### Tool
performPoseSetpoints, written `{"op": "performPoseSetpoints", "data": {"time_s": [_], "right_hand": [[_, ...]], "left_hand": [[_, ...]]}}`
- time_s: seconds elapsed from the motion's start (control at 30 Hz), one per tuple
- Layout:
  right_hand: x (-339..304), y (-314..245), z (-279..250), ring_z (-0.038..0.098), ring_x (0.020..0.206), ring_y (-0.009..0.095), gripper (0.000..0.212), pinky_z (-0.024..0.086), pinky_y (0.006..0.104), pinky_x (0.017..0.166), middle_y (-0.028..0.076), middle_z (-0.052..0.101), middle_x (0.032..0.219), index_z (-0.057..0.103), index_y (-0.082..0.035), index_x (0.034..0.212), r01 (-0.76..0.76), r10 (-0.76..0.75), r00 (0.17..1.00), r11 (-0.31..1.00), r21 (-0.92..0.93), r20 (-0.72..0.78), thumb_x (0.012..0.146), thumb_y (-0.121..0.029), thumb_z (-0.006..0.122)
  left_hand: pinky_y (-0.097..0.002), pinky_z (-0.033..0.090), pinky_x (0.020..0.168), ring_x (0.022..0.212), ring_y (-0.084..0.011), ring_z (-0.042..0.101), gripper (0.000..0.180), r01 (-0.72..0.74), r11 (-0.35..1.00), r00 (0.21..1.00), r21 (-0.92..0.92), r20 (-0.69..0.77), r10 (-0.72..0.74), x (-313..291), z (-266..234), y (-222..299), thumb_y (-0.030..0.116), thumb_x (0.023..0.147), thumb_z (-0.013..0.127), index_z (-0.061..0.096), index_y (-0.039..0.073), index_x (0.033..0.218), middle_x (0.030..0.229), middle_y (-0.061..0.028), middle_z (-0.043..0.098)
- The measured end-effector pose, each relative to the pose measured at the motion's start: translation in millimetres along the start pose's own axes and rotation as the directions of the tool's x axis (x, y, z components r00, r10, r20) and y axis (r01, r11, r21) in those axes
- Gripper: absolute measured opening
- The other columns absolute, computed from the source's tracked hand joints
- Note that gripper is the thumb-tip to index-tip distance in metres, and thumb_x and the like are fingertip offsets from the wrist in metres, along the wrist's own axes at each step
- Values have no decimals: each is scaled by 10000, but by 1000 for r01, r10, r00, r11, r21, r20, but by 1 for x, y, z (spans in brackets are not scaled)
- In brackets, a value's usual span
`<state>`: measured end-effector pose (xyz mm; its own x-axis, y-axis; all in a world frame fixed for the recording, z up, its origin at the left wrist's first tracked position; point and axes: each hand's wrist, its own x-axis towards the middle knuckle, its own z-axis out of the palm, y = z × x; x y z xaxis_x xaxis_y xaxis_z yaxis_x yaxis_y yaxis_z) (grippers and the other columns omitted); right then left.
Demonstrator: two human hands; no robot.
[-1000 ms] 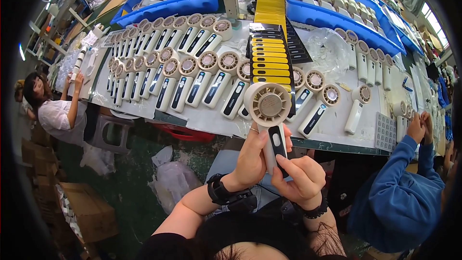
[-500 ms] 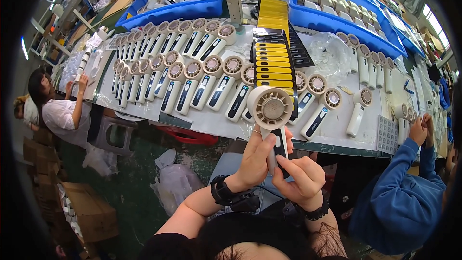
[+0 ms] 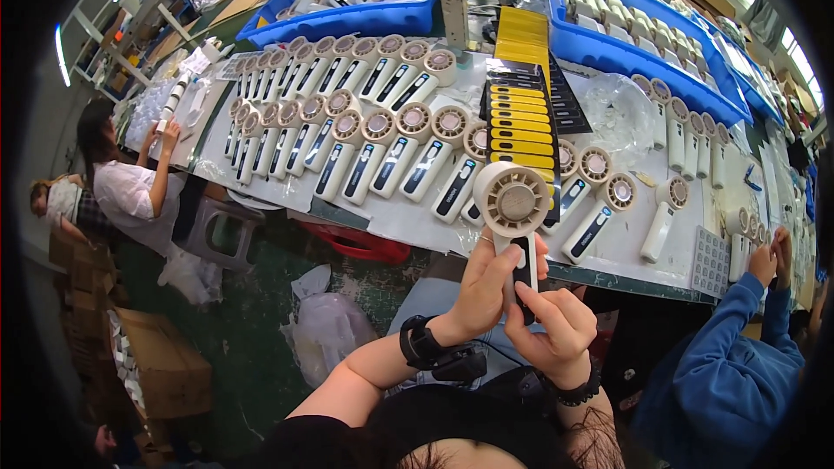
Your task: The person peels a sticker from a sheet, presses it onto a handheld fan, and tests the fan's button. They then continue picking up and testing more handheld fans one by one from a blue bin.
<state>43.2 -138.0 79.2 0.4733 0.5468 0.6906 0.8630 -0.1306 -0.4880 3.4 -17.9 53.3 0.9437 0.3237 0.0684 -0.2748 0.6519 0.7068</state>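
Observation:
A white handheld fan (image 3: 514,200) is raised in front of me, its round grille uppermost and a dark panel on the handle. My left hand (image 3: 488,285) is wrapped round the handle, thumb on the panel's edge. At the lower end of the panel, my right hand (image 3: 560,330) is closed, with thumb and index finger pressed against the handle. Just beyond the raised fan, a stack of yellow-and-black label sheets (image 3: 519,126) lies on the table. Rows of similar fans (image 3: 391,156) lie on both sides of the sheets, many with dark panels.
Blue bins (image 3: 347,24) of fan parts stand along the back, beside a metal post (image 3: 452,0). Clear plastic bags (image 3: 612,117) lie at the right. One person in blue sleeves (image 3: 725,356) works at my right, another in a white top (image 3: 130,187) at my left.
The whole view has shifted, moving the table and bins right and slightly down. Both hands keep their hold on the fan, the right fingers still at the panel's lower end.

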Motion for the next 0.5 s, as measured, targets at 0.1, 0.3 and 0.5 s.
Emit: {"op": "performPoseSetpoints", "data": {"time_s": [0.1,0.3,0.5], "right_hand": [[-5,-1,2,554,518,177,317,450,263,476,47,582,671,670,-12,921,-1,2,1000,999,40,-9,610,26,719],[-3,0,2,554,516,179,316,448,259,476,49,593,681,671,-12,913,-12,12,1000,999,39,2,604,35,717],[1,8,7,541,507,163,319,436,252,465,53,582,646,674,-6,909,-2,2,1000,1000,31,-10,596,41,707]], "left_hand": [[-290,461,778,854,-150,532,259,-6,1000,1000,4,-5,6,0,-1,-1,129,956,386,371,41,1199,1030,-104,525],[-285,459,778,863,-138,527,287,7,1000,1000,-28,2,-7,0,-2,-3,115,957,393,350,53,1234,1029,-95,521],[-270,458,770,859,-128,525,288,31,999,1000,-19,1,-31,7,-3,-2,107,957,392,346,57,1237,1036,-91,518]]}}
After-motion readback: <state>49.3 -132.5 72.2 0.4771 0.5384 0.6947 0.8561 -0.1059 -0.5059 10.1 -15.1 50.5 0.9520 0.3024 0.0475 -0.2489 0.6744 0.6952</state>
